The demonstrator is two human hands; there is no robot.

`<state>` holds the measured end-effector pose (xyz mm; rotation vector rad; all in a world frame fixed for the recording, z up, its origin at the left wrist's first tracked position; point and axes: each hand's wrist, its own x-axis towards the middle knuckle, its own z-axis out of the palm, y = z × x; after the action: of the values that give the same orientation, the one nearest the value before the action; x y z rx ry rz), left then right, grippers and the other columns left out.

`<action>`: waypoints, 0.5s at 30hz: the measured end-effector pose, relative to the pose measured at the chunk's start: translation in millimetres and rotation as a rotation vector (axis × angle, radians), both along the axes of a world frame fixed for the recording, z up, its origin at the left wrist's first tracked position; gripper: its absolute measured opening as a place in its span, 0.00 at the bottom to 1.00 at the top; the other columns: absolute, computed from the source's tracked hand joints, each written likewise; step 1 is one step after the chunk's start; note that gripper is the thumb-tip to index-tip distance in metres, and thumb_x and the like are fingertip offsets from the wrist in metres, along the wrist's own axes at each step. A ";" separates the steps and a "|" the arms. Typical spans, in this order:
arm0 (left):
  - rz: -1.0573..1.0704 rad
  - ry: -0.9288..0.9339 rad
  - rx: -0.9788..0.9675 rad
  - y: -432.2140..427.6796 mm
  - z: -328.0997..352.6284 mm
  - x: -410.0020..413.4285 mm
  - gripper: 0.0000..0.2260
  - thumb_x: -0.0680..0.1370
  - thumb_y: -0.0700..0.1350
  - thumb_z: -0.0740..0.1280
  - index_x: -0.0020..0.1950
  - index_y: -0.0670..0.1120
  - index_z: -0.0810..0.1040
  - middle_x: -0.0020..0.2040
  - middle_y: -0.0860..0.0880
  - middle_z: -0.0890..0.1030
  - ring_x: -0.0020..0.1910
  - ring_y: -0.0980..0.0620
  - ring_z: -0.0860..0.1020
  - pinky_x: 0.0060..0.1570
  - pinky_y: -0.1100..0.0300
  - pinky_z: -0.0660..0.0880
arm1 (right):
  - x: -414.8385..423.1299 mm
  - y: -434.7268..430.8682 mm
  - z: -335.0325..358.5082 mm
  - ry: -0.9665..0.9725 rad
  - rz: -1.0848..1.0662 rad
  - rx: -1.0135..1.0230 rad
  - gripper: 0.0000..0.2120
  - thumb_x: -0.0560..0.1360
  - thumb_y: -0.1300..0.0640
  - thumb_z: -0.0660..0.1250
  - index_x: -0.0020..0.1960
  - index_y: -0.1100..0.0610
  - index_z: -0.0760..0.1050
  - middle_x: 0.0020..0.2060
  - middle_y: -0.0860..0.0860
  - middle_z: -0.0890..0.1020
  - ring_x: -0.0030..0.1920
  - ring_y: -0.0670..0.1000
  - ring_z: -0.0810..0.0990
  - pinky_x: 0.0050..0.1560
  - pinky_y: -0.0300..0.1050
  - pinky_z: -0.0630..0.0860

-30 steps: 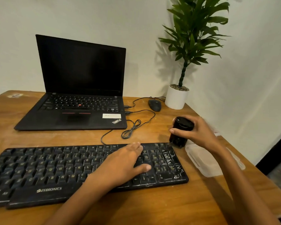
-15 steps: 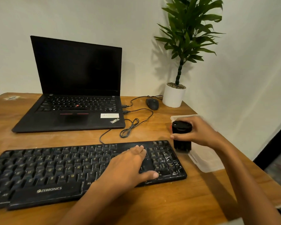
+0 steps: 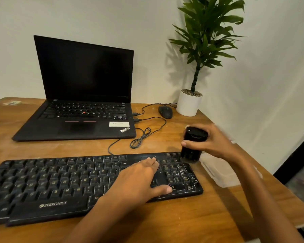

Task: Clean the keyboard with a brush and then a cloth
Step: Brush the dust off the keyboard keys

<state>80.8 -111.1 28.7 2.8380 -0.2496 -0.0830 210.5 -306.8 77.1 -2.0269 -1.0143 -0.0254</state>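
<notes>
Black and cylinder-shaped, the cleaning tool (image 3: 193, 144) stands upright in the right hand (image 3: 216, 142), whose fingers and thumb are curled round its upper half. Its lower end sits at the far right corner of the Zebronics keyboard (image 3: 60, 181), over the number pad; whether it touches the keys I cannot tell, and blur hides any bristles. The left hand (image 3: 139, 179) lies flat on the keyboard just left of the number pad, fingers straight and close together, thumb spread out toward the near edge. So the tool is to the right of the left hand and a little farther back, near it but apart. The keyboard lies along the near side of the wooden table (image 3: 182, 216), with pale specks on its rightmost keys. A clear plastic container (image 3: 221, 171) lies just beside the keyboard's right end, under the right wrist. Behind stand an open ThinkPad laptop (image 3: 84, 74), a coiled cable (image 3: 140, 137), a black mouse (image 3: 165, 111) and a potted plant (image 3: 189, 104).
</notes>
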 end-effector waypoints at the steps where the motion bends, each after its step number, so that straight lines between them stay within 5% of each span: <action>1: 0.004 -0.001 0.002 -0.5 0.2 -0.3 0.37 0.73 0.67 0.56 0.76 0.50 0.50 0.77 0.54 0.49 0.75 0.56 0.51 0.70 0.57 0.55 | -3.8 9.8 0.7 0.009 0.030 0.044 0.19 0.64 0.46 0.73 0.45 0.60 0.78 0.39 0.56 0.81 0.43 0.54 0.80 0.44 0.49 0.77; 7: 0.010 0.000 -0.010 1.0 -0.4 -1.2 0.37 0.73 0.67 0.56 0.76 0.50 0.50 0.77 0.54 0.50 0.74 0.55 0.52 0.70 0.57 0.56 | -6.5 36.1 -12.6 0.022 0.106 -0.041 0.16 0.67 0.50 0.72 0.46 0.62 0.78 0.41 0.58 0.82 0.44 0.56 0.80 0.46 0.54 0.76; 11: 0.007 -0.007 -0.025 0.7 -0.1 -0.5 0.37 0.73 0.67 0.57 0.76 0.50 0.51 0.76 0.54 0.50 0.74 0.56 0.52 0.70 0.58 0.56 | 6.7 -6.3 -4.1 0.053 -0.028 -0.062 0.22 0.62 0.42 0.72 0.44 0.60 0.78 0.39 0.56 0.82 0.42 0.54 0.81 0.43 0.47 0.77; 15: 0.010 -0.010 -0.031 0.9 -0.4 -0.9 0.37 0.73 0.66 0.57 0.76 0.50 0.51 0.76 0.54 0.50 0.74 0.56 0.52 0.70 0.57 0.56 | -0.1 11.5 -3.0 0.113 0.089 0.048 0.16 0.65 0.50 0.73 0.46 0.60 0.78 0.41 0.58 0.82 0.45 0.55 0.81 0.45 0.44 0.78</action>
<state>79.9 -110.2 28.4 2.8095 -0.2371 -0.0630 210.5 -295.3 74.0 -1.9158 -1.0217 0.1094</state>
